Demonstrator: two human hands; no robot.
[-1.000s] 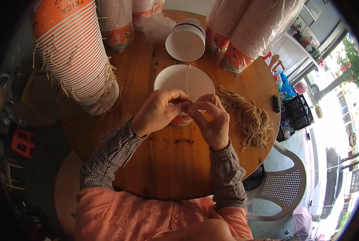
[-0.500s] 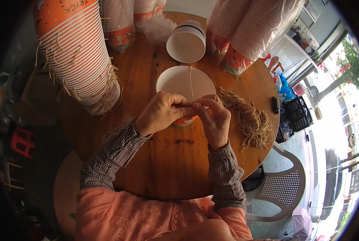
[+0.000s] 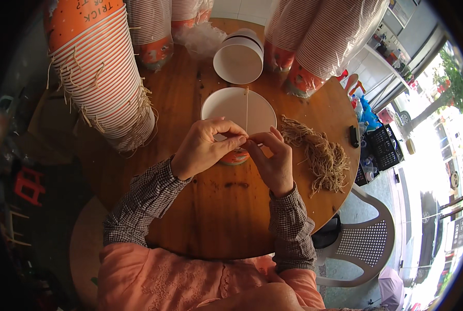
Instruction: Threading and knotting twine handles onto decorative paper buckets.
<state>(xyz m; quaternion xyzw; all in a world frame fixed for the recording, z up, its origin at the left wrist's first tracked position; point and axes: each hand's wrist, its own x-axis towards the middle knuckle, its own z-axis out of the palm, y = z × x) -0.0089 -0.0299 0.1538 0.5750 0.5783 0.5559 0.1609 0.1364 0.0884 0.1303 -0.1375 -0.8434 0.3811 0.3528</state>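
An orange paper bucket (image 3: 235, 157) with a white inside stands on the round wooden table, its open mouth up. A thin piece of twine (image 3: 247, 111) runs straight across the mouth from the far rim to the near rim. My left hand (image 3: 203, 147) is closed, thumb and fingertips pinching the twine's near end. Right against it, my right hand (image 3: 273, 160) pinches at the same spot, its outer fingers curled. The fingertips hide how the twine meets the near rim. Beside my right hand lies a loose bundle of tan twine (image 3: 324, 160).
A tall nested stack of orange buckets (image 3: 97, 72) with twine strands hanging off it leans at the left. Plastic-wrapped stacks (image 3: 340, 41) stand at the back right. Behind the bucket, a tipped white-lined bucket (image 3: 236, 65) lies near a crumpled clear bag (image 3: 203, 41). A grey chair (image 3: 366, 241) is at the right.
The twine across the mouth was slightly curved and is now straight. My right hand has shifted a little down and left, and both hands' fingertips stay together at the near rim.
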